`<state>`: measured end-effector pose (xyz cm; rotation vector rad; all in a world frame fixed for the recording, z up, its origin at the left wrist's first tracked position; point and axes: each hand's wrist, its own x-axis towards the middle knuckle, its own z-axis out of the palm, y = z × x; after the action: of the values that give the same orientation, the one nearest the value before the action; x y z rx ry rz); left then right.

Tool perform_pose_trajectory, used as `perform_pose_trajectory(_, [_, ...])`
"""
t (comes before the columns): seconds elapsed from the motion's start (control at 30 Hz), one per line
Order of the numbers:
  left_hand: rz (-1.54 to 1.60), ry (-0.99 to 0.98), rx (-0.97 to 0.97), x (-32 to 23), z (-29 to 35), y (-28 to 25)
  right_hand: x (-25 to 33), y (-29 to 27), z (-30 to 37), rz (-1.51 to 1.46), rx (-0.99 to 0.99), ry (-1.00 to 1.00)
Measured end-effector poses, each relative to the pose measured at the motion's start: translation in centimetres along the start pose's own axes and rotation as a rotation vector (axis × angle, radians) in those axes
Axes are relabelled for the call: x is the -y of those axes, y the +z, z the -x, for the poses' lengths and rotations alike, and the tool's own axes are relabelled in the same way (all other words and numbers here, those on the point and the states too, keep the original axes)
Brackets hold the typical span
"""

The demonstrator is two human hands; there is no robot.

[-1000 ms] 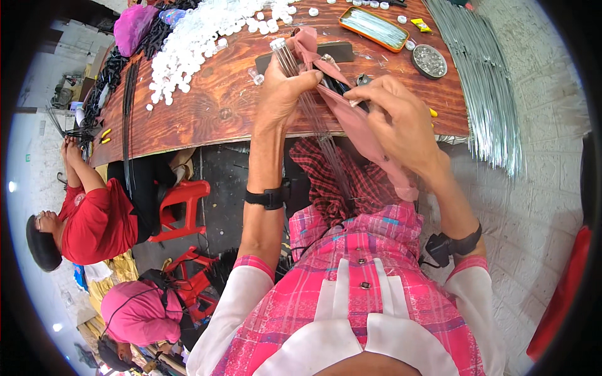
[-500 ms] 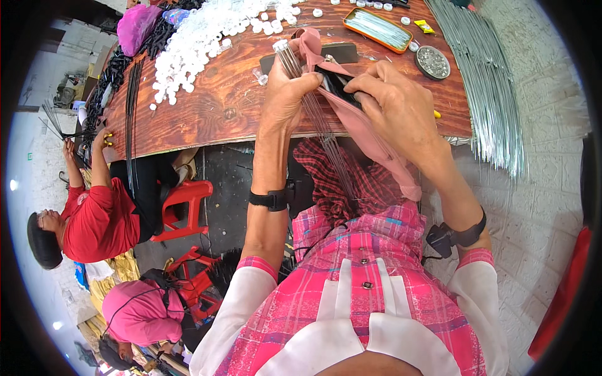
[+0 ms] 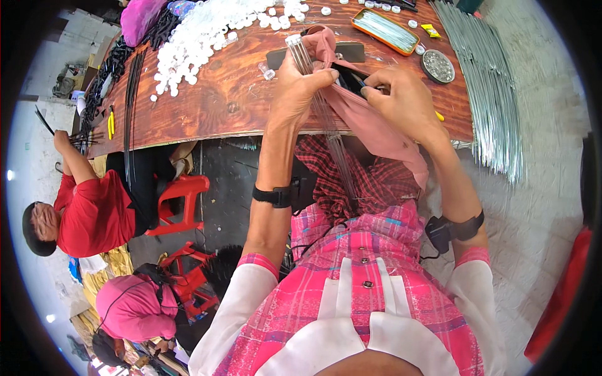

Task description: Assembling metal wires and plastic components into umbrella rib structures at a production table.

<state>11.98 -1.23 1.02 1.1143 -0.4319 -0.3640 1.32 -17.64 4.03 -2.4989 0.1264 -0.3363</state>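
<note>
My left hand (image 3: pixel 293 88) is wrapped round a bundle of thin metal rods (image 3: pixel 339 160). Their pale capped end stands above my fist, and the rods slant down toward my lap. Beside the bundle, the same hand has its thumb against a dusty-pink cloth (image 3: pixel 370 128), which hangs down to the right. A dark opening or lining (image 3: pixel 346 78) shows in the cloth's upper part. My right hand (image 3: pixel 404 103) is closed at that dark part, thumb and fingers pinched together. What lies between its fingertips is hidden.
The wooden table (image 3: pixel 207 122) carries white caps (image 3: pixel 188 47), an orange-rimmed tray of thin rods (image 3: pixel 385 31), a round dish of small parts (image 3: pixel 438 66) and long metal rods (image 3: pixel 486 94). At left, a person in red (image 3: pixel 103 216) sits near yellow pliers (image 3: pixel 111 124); another wears pink (image 3: pixel 135 307).
My right hand has shifted slightly right and down, still pinched at the dark part. My left hand keeps its grip. The person in red has leaned back; the yellow pliers now lie on the table.
</note>
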Motion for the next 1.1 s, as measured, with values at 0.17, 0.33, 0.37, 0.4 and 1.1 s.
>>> perform_pose_trajectory(0.17, [-0.019,0.010,0.010,-0.1,0.0,0.0,-0.1,0.2,-0.1,-0.089,0.044,0.120])
perform_pose_trajectory(0.33, [0.021,0.000,0.009,-0.3,0.2,0.0,0.3,-0.3,0.2,-0.055,0.063,0.068])
perform_pose_trajectory(0.37, [0.021,0.002,0.009,-0.2,0.3,-0.1,0.3,-0.3,0.4,-0.045,0.036,-0.001])
perform_pose_trajectory(0.4, [0.025,-0.013,-0.032,-0.2,0.3,-0.2,0.1,-0.4,0.6,-0.042,0.033,-0.002])
perform_pose_trajectory(1.1, [0.085,-0.011,-0.041,-0.2,0.4,-1.2,0.4,-4.9,2.6,-0.342,0.284,-0.185])
